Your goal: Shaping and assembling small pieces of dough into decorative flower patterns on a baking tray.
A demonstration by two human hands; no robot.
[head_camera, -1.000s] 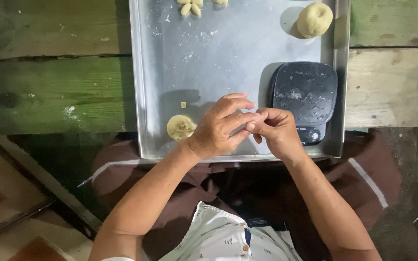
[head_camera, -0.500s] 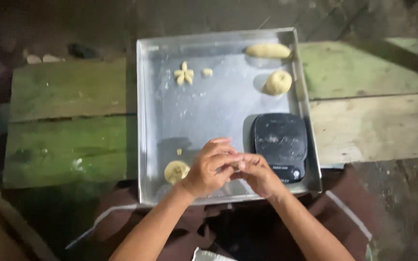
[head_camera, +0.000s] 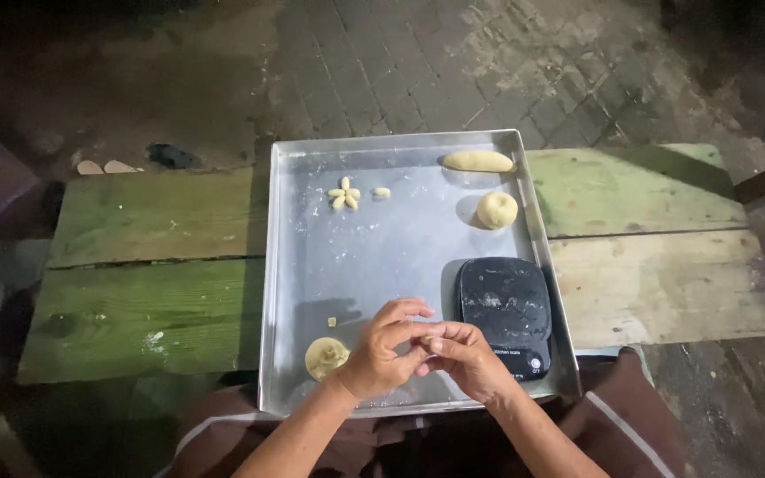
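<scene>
Both hands meet over the near edge of the metal tray [head_camera: 294, 265], just left of the black scale [head_camera: 505, 312]. Left hand [head_camera: 384, 352] and right hand [head_camera: 464, 354] are curled w/ fingertips pinched together, prob. on a small dough bit; it's hidden, can't tell for sure.

Done so far, judging by the tray: flower-shaped piece [head_camera: 344, 194] at far left corner, flat disc [head_camera: 326, 357] left of the hands. Left to shape: dough ball [head_camera: 497, 210] and dough log [head_camera: 478, 160] beyond the scale. Dough looks pale yellow, smooth, soft.
</scene>
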